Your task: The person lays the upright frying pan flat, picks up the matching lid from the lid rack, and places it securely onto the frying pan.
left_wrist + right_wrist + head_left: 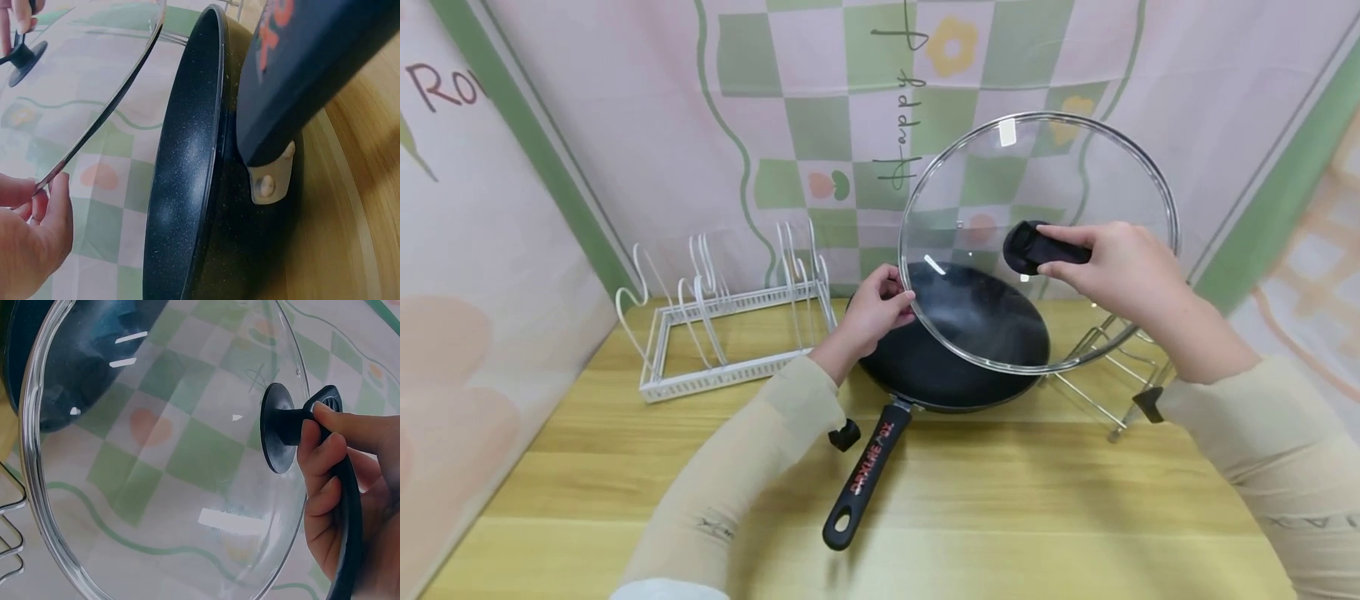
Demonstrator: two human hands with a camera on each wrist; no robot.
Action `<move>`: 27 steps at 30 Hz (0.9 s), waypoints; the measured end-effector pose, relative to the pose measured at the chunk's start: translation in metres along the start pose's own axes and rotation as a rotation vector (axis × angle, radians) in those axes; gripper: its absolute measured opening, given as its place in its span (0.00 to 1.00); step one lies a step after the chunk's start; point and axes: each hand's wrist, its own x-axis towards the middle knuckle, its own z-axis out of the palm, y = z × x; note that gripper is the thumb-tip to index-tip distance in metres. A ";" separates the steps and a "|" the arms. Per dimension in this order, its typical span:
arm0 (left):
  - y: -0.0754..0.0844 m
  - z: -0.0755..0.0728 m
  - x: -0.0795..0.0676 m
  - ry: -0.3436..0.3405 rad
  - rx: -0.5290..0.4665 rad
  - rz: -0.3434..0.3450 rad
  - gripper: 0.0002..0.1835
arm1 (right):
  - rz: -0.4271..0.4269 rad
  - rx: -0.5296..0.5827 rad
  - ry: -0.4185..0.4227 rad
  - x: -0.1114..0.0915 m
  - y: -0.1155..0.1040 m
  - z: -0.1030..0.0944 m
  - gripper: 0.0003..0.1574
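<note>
A clear glass lid with a metal rim is held up, tilted, above a black frying pan. My right hand grips the lid's black handle, its fingers wrapped round it in the right wrist view. At the lid's left edge, my left hand pinches the rim between thumb and fingers, as the left wrist view shows. The pan sits on the wooden table, and its black handle with red lettering points toward me. Through the glass, the speckled inside of the pan shows.
A white rack with upright loops stands on the wooden table at the left. To the right, partly behind the lid, is a metal wire rack. A patterned cloth hangs behind.
</note>
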 end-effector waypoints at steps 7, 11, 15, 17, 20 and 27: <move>0.001 -0.002 -0.002 0.031 -0.034 0.015 0.08 | 0.005 0.020 -0.020 0.005 -0.002 0.003 0.35; 0.000 -0.004 -0.002 0.047 -0.041 0.023 0.08 | -0.003 0.024 -0.049 0.009 -0.004 0.004 0.35; -0.001 -0.007 -0.004 0.057 -0.033 0.029 0.08 | 0.001 0.038 -0.086 0.012 -0.004 0.006 0.35; -0.001 -0.008 -0.005 0.058 -0.024 0.029 0.08 | 0.009 0.044 -0.106 0.013 -0.004 0.007 0.36; 0.000 -0.009 -0.005 0.056 -0.014 0.023 0.07 | 0.020 0.045 -0.126 0.015 -0.003 0.008 0.37; 0.000 -0.014 -0.005 0.064 0.001 0.011 0.07 | -0.001 0.024 -0.125 0.019 -0.004 0.012 0.39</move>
